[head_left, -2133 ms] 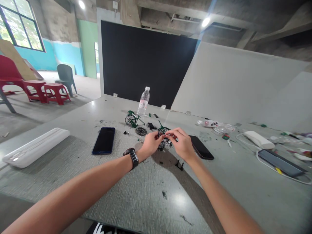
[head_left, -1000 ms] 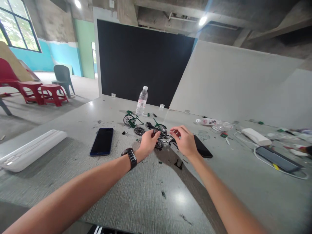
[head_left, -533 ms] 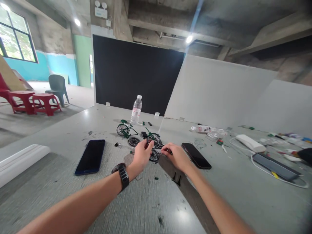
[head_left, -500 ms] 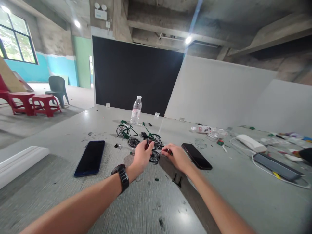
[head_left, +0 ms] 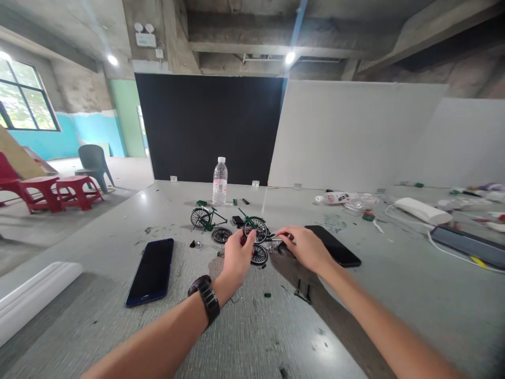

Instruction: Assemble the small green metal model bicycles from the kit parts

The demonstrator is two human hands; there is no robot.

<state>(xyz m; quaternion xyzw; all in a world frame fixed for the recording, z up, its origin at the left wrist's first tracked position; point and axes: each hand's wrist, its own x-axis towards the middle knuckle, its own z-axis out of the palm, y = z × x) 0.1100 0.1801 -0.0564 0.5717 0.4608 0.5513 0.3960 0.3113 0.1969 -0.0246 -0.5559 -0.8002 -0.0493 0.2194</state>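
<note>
My left hand (head_left: 238, 253), a black watch on its wrist, is closed at the lower edge of a small model bicycle's front wheel (head_left: 255, 230), which stands upright in a green fork. Another spoked wheel (head_left: 259, 255) is just below, beside the fingers. My right hand (head_left: 305, 246) is pinched at the end of a thin silvery part (head_left: 275, 240); its exact shape is partly hidden. Behind and left are the green bicycle frame (head_left: 208, 218) with its rear wheel and a loose wheel (head_left: 221, 235) lying flat.
Phones (head_left: 150, 271) (head_left: 333, 245) lie either side of my hands. A water bottle (head_left: 220, 181) stands behind the parts. Small black pieces (head_left: 303, 291) lie nearer me. On the right are a white power bank-like block (head_left: 423, 210), a cable and plastic bottles.
The view has tilted and shifted, so things sit differently in it. My right hand has drawn slightly away from my left, with the thin silvery part now showing between them.
</note>
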